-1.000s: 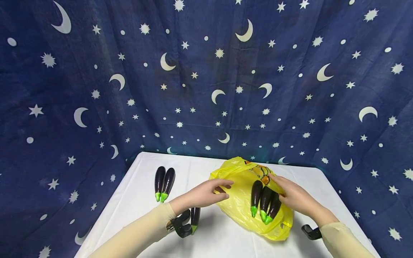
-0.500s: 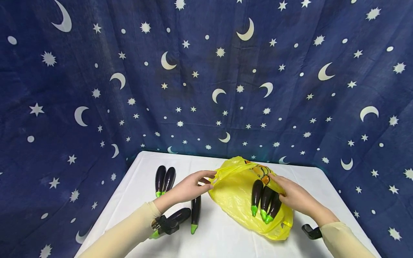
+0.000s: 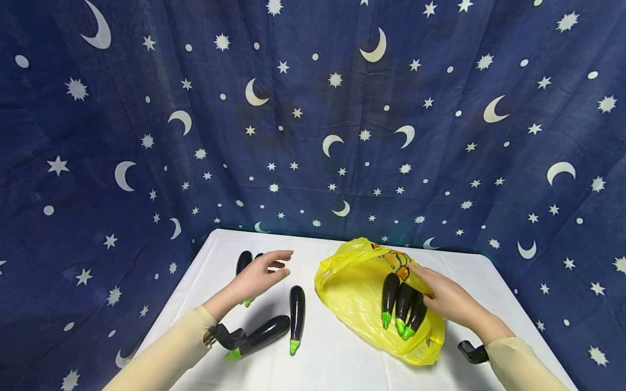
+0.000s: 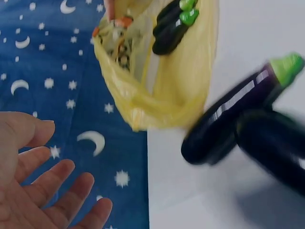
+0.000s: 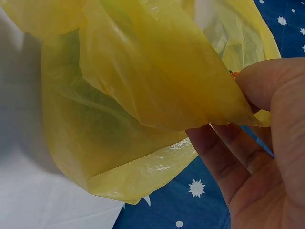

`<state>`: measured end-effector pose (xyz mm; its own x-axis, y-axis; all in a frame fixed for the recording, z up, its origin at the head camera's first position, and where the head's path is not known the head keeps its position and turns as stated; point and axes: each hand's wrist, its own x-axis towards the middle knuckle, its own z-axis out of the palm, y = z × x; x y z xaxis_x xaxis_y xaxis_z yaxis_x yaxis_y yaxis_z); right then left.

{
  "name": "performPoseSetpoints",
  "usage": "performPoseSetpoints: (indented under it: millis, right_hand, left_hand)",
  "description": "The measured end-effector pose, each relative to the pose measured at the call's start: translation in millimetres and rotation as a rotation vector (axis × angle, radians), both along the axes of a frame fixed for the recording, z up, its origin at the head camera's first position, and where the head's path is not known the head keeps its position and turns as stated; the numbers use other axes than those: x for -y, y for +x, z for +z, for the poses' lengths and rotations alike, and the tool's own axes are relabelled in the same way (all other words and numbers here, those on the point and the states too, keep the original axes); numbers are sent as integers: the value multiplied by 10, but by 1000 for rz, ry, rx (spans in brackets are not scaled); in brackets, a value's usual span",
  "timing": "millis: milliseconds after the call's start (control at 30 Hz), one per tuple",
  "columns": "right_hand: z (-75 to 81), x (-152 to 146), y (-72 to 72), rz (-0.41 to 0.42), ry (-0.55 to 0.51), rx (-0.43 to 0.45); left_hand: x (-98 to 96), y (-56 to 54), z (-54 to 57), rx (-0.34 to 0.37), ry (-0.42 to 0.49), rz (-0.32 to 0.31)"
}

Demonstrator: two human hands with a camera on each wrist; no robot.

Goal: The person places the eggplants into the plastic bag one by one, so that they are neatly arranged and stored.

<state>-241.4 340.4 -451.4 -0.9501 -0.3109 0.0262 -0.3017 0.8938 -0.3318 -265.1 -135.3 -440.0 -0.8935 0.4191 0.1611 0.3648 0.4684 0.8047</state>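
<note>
A yellow plastic bag (image 3: 354,307) lies mouth open on the right half of the table, with three eggplants (image 3: 403,301) showing inside it. My right hand (image 3: 452,296) pinches the bag's edge between thumb and fingers; the right wrist view shows the thin film (image 5: 157,71) in that grip. My left hand (image 3: 259,278) is in the air left of the bag, holding nothing, its fingers spread in the left wrist view. Under and behind it are two eggplants (image 3: 243,262), partly hidden. One eggplant (image 3: 296,320) lies nearer the bag, and another (image 3: 266,332) slants beside the left wrist.
All of this is on a table with a white cloth (image 3: 337,358). A dark blue curtain (image 3: 313,125) with moons and stars hangs behind and at both sides. Black wrist camera mounts (image 3: 471,352) stick out from both wrists.
My left hand has moved left, away from the bag's mouth to over the two rear eggplants, uncovering the two front ones. My right hand has stayed at the bag's edge.
</note>
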Motion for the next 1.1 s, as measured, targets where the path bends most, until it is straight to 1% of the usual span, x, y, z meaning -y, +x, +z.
performPoseSetpoints:
  millis: [167, 400, 700, 933, 1100]
  right_hand:
    - [4, 4, -7, 3, 10, 2]
    - [-7, 13, -17, 2, 10, -3]
    - [-7, 16, -11, 1, 0, -1]
    - [4, 31, -12, -7, 3, 15]
    - [-7, 33, -18, -9, 3, 19]
  left_hand:
    - [203, -67, -47, 19, -3, 73]
    - [380, -140, -98, 30, -3, 117]
    - [673, -266, -193, 45, -20, 199]
    - [868, -330, -286, 88, -29, 262]
    - [957, -366, -367, 123, -18, 290]
